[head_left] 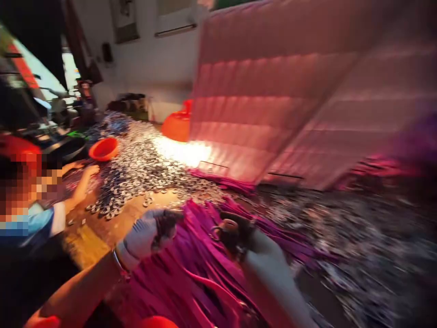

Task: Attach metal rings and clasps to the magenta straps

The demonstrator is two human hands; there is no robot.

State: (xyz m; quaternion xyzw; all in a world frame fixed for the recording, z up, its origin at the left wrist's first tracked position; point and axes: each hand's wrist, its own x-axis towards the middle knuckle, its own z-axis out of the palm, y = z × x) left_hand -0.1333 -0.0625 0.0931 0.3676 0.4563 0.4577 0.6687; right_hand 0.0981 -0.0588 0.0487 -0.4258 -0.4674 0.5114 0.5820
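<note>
Two gloved hands work over a heap of magenta strips (pixel 191 273) in the head view, which is badly motion-blurred. The left hand (pixel 146 237) is curled shut at the near edge of the heap, the dark fingertips seeming to pinch something small, though blur hides what. The right hand (pixel 235 234) sits on the strips with its fingers bent around a small ring (pixel 229 224); whether it truly grips it cannot be told.

Judging by this, a ring is being fitted to a strip; the next move would call for steadying one strip end and lining the ring up with it.

Metal rings (pixel 136 173) cover the table (pixel 102 232) beyond. A co-worker's hand (pixel 89 172) rests among them near an orange bowl (pixel 103 149). Quilted pink panels (pixel 273 105) lean behind.

No writing or label is readable.
</note>
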